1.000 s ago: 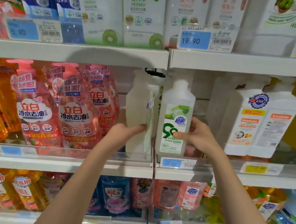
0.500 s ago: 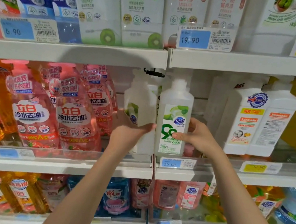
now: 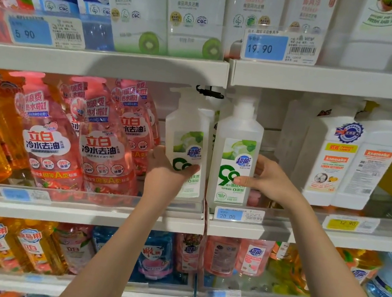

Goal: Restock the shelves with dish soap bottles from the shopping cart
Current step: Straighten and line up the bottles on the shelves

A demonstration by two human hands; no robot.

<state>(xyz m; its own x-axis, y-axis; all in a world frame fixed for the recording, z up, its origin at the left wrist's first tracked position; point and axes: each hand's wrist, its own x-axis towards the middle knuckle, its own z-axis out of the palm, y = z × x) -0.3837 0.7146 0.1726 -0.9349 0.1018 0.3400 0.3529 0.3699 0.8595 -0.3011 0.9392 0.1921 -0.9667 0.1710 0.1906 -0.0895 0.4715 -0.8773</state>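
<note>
We have two white pump bottles of dish soap side by side on the middle shelf (image 3: 103, 214), one in each hand. The left hand (image 3: 168, 173) grips the left bottle (image 3: 187, 131) low on its body, the thumb laid across the front of the label and the fingers wrapped round the far left side. The right hand (image 3: 271, 180) grips the right bottle (image 3: 236, 149) in mirror fashion, with the thumb on the label front and the fingers curled behind the right edge.

Both bottles stand upright, long axis vertical, pumps just under the shelf above and labels facing us. They are just beside each other with only a narrow gap between them, and that gap lines up with the join between the two shelf sections. Each bottle lies inward of its own hand, so each hand is the nearer one for its bottle. Any squaring-up or push backward would, we judge, run straight away from us.

The bases sit behind the clear front rail (image 3: 276, 218) — whether they rest fully on the shelf we cannot tell, since rail and hand hide them. A blue price tag (image 3: 228, 214) hangs below the right bottle.

This shelf also holds pink bottles (image 3: 104, 144) to the left and white lemon-label bottles (image 3: 335, 159) to the right. The cart is out of view.
</note>
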